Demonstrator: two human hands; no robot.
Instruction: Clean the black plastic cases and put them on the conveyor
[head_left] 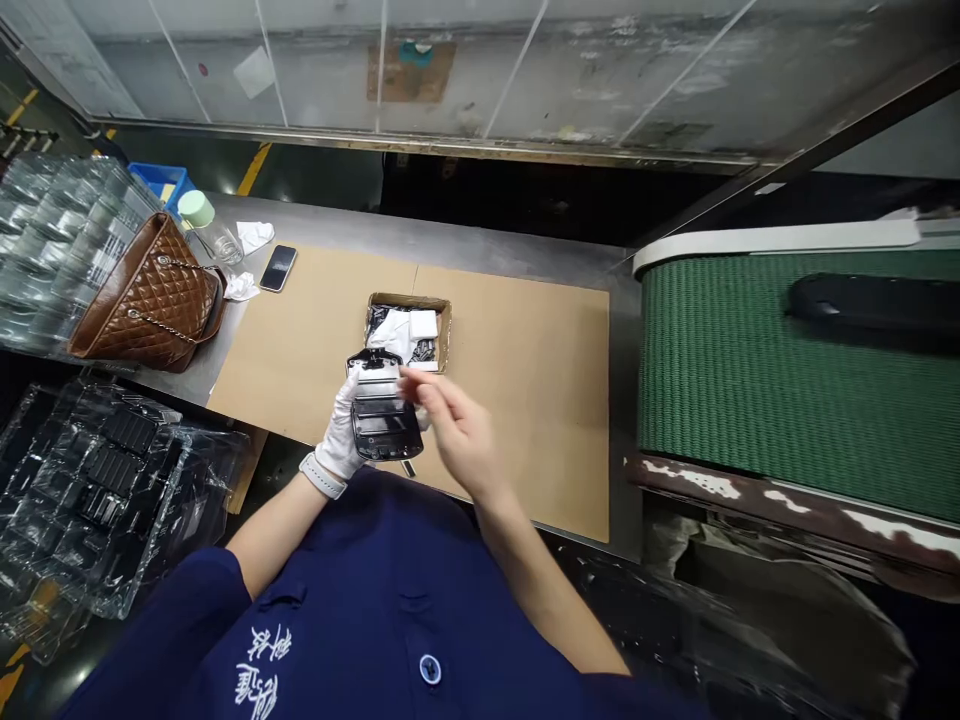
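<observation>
A glossy black part (386, 415) with raised crossbars is held above the near edge of the cardboard-covered table. My left hand (342, 430), in a white glove, grips it along its left side. My bare right hand (457, 425) is at the part's upper right edge, thumb and index finger close together; whether anything small is between them cannot be made out. Just beyond the part sits a small open cardboard box (445, 335) holding a white block, white paper and small metal pieces.
A brown quilted bag (161, 300), a bottle (214, 230), crumpled tissues and a phone (278, 268) lie at the left. Clear plastic trays (97, 490) stand lower left. On the right, a green conveyor (712, 370) carries a long black object (877, 308).
</observation>
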